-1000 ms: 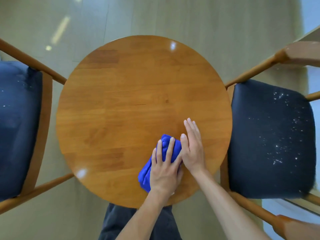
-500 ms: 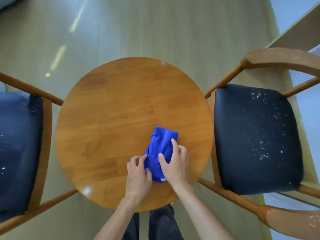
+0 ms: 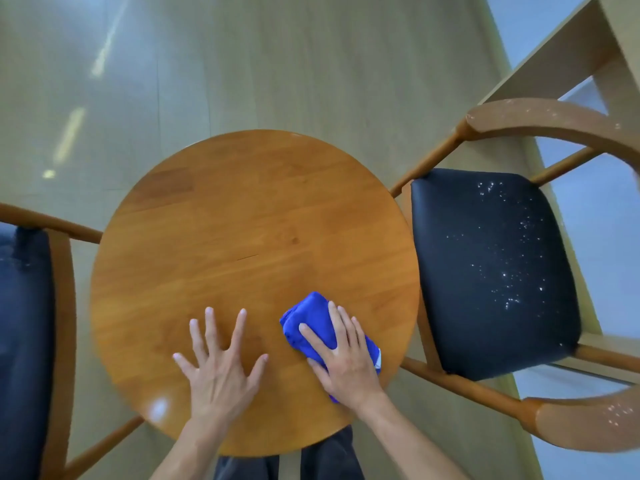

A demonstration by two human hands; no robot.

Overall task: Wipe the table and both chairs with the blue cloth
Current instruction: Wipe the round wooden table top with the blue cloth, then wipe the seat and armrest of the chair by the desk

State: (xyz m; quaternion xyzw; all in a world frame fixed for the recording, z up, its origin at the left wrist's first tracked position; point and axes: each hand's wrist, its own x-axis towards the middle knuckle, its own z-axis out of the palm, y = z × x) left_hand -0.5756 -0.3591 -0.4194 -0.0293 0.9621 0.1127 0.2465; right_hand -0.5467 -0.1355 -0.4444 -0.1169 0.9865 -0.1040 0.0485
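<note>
A round wooden table fills the middle of the head view. The folded blue cloth lies on its near right part. My right hand presses flat on the cloth with straight fingers. My left hand rests on the bare tabletop to the left of the cloth, fingers spread wide. A chair with a dark seat stands to the right, white specks scattered over its cushion and on its wooden armrests. Another dark-seated chair stands at the left, partly cut off by the frame.
A pale wooden floor surrounds the table. A light wooden shelf frame stands behind the right chair. My dark trousers show below the table's near edge.
My left hand has let go of the cloth and moved left onto the bare table. My right hand has slid the cloth toward the right edge. The camera has tilted up and back.
</note>
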